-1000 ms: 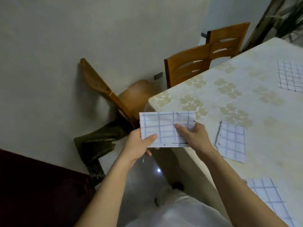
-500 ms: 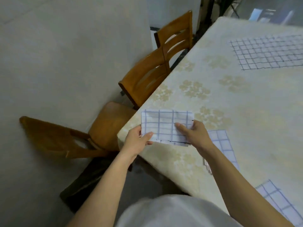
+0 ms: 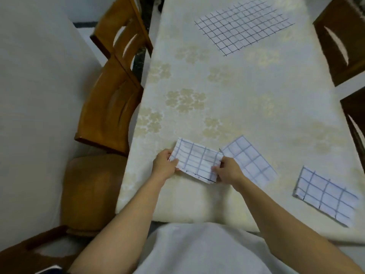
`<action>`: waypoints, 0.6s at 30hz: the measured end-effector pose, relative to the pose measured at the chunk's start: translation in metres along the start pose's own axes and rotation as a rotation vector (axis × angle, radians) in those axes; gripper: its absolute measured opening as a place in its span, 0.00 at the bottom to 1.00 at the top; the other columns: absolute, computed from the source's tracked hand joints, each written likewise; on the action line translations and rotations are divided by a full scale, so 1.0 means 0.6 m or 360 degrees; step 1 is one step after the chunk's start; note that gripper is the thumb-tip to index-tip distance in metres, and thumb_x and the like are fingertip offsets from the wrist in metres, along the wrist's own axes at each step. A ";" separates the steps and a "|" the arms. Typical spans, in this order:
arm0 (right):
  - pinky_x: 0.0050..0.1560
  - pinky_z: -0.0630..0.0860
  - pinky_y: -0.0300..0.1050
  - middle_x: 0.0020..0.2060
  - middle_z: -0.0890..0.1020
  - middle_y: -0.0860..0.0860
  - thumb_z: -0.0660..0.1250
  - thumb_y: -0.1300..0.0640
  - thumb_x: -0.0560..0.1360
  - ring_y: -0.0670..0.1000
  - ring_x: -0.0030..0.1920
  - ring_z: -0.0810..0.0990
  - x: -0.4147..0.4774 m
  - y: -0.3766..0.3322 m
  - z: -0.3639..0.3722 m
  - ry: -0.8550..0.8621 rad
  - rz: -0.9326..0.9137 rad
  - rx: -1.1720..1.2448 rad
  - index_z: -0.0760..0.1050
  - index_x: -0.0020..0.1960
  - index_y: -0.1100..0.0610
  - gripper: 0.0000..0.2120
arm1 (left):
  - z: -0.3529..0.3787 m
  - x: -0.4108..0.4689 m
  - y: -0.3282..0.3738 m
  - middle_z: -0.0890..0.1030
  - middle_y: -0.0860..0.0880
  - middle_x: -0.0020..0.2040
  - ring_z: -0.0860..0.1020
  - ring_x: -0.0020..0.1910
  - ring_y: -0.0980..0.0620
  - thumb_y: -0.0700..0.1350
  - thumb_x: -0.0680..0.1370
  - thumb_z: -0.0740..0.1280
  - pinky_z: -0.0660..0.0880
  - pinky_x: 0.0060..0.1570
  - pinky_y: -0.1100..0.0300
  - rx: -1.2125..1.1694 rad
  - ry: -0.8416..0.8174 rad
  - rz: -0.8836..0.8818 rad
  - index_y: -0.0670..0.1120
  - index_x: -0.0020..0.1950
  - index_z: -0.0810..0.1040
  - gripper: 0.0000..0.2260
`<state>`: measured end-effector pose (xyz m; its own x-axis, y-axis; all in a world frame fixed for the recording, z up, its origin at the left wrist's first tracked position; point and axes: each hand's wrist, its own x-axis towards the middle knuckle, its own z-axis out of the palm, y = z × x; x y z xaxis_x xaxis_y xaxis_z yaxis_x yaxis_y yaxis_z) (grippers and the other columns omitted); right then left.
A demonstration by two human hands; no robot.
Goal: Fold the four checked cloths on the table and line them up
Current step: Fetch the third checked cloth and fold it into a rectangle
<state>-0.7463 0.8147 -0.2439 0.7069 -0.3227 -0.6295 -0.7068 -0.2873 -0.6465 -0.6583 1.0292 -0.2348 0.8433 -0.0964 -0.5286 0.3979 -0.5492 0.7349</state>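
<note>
two wooden chairs (image 3: 110, 103) stand against the left edge of the table (image 3: 246, 91), their backs towards it. a third seat (image 3: 92, 186) sits off the near left corner. the table has a pale covering with faint flower prints.

the left hand (image 3: 165, 165) pinches the left end of the held cloth (image 3: 197, 160), thumb on top and fingers curled under. this cloth is folded into a small rectangle, white with blue checks, with a dark line along its near edge. it lies low over the table by the near edge, towards the left corner; whether it rests on the surface cannot be told. the right hand (image 3: 227, 171) grips its right end, fingers curled round the near right corner.

just beyond the right hand lies the middle cloth (image 3: 250, 160), folded and turned at an angle. its left corner meets the far right corner of the held cloth in this view. the right cloth (image 3: 325, 194), also folded, lies flat by the near edge, apart from the middle one.

the far cloth (image 3: 243, 26) lies spread open near the far edge, well apart from the other three. two dark chairs (image 3: 343, 38) stand along the right edge.
</note>
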 end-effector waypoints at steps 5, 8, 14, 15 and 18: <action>0.46 0.81 0.54 0.40 0.84 0.60 0.74 0.50 0.71 0.59 0.42 0.83 -0.009 0.035 0.031 0.0257 0.0279 -0.0041 0.79 0.44 0.64 0.16 | 0.004 0.055 -0.013 0.82 0.46 0.53 0.83 0.46 0.46 0.36 0.78 0.70 0.83 0.44 0.55 0.0219 -0.0250 0.0094 0.46 0.58 0.77 0.11; 0.44 0.78 0.50 0.39 0.83 0.59 0.72 0.48 0.74 0.57 0.42 0.82 -0.032 0.033 0.036 0.0360 0.0362 -0.0115 0.79 0.43 0.64 0.17 | 0.013 0.069 -0.006 0.82 0.44 0.52 0.82 0.39 0.48 0.35 0.78 0.70 0.80 0.35 0.63 0.0158 -0.0332 0.0095 0.45 0.57 0.76 0.10; 0.30 0.68 0.40 0.26 0.78 0.49 0.70 0.47 0.76 0.46 0.30 0.76 -0.056 0.033 0.041 0.0406 0.0446 -0.0289 0.75 0.34 0.58 0.18 | 0.023 0.081 0.011 0.83 0.49 0.49 0.83 0.44 0.48 0.38 0.76 0.72 0.82 0.49 0.50 0.0315 -0.0419 0.0293 0.49 0.55 0.79 0.11; 0.28 0.66 0.40 0.24 0.77 0.47 0.70 0.46 0.76 0.45 0.27 0.75 -0.062 0.035 0.044 0.0402 0.0459 -0.0323 0.74 0.31 0.56 0.20 | 0.025 0.082 0.014 0.83 0.49 0.50 0.83 0.46 0.49 0.38 0.76 0.72 0.81 0.49 0.53 0.0349 -0.0429 0.0323 0.48 0.56 0.79 0.11; 0.28 0.68 0.39 0.21 0.76 0.47 0.70 0.43 0.76 0.46 0.26 0.77 -0.074 0.050 0.053 0.0407 0.0495 -0.0345 0.73 0.28 0.55 0.23 | 0.031 0.082 0.015 0.83 0.48 0.52 0.80 0.48 0.51 0.37 0.76 0.72 0.73 0.46 0.63 0.0471 -0.0418 0.0417 0.45 0.58 0.80 0.11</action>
<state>-0.7979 0.8492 -0.2489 0.4495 -0.6282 -0.6351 -0.8933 -0.3145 -0.3212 -0.6197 1.0043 -0.2621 0.7664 -0.4494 -0.4591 0.0315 -0.6875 0.7255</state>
